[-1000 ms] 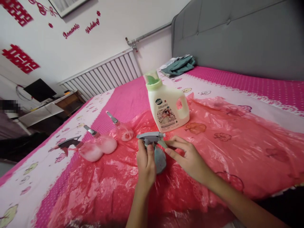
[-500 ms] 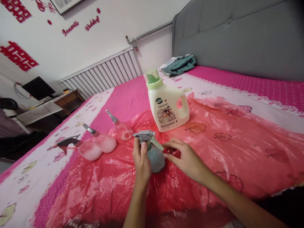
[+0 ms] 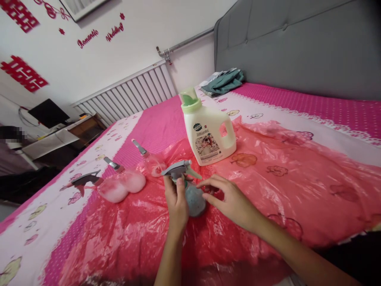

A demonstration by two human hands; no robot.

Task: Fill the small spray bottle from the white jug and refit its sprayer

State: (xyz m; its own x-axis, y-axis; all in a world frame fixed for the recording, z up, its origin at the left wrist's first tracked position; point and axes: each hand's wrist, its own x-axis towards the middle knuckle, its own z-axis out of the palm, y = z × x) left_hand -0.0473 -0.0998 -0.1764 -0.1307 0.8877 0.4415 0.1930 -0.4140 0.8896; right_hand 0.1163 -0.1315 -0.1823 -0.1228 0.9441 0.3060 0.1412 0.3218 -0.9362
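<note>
A spray bottle (image 3: 195,201) with a round, bluish-clear body and a grey trigger head stands tilted on the red plastic sheet (image 3: 133,230). My left hand (image 3: 177,198) is closed around its neck just below the spray head (image 3: 177,169), thumb upward. At the bottle's right side is my right hand (image 3: 224,196), its curved fingers apart and fingertips against or very near the body, under the pale trigger. Behind stands a white detergent jug (image 3: 210,133) with a green cap. To the left lie two pinkish foam-filled spray bottles (image 3: 113,188) (image 3: 133,180) and another clear one (image 3: 154,165).
The sheet covers part of a pink and white patterned bed (image 3: 119,139). Folded clothes (image 3: 223,82) lie near the grey headboard (image 3: 297,51). A white radiator (image 3: 127,89) runs along the wall, and a desk with a dark monitor (image 3: 49,113) stands at far left.
The spray head has shifted slightly left and tipped a little, with my left hand on it. My right hand's fingertips have moved from beside the trigger tip onto or close to the bottle's body.
</note>
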